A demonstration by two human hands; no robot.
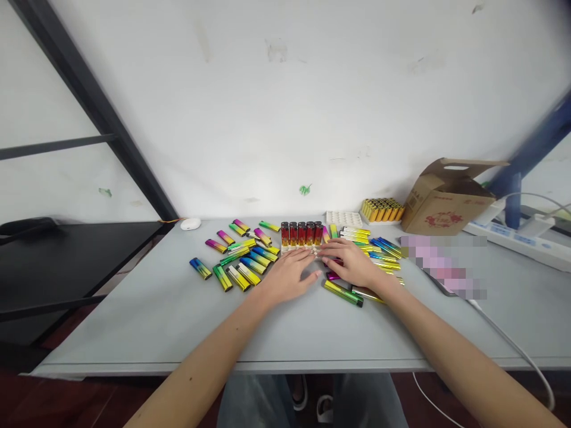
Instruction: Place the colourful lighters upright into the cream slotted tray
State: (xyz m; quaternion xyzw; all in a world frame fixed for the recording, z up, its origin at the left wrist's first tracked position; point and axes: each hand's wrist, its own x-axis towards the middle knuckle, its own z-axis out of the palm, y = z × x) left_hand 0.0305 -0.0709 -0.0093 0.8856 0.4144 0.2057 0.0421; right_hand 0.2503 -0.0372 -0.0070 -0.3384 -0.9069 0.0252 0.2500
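Several red lighters [301, 234] stand upright in a white holed tray [285, 249]. At the tray's front edge lies my left hand [289, 276], its fingers stretched out and its thumb apart. My right hand [350, 261] is beside it, fingers extended over the tray's front right part, with magenta lighters partly hidden underneath. No lighter shows between the fingers of either hand. To the left, loose shiny lighters [250, 273] in blue, green, magenta and silver fading to yellow lie scattered. More lie on the right, among them a green-yellow lighter [343, 293] near my right wrist.
By the wall are a second white tray [343, 219] and a tray of upright yellow lighters [382, 210]. An open cardboard box [441, 202], a power strip [526, 241] and a blurred-out phone-like item with a cable are on the right. A white case [191, 224] sits back left.
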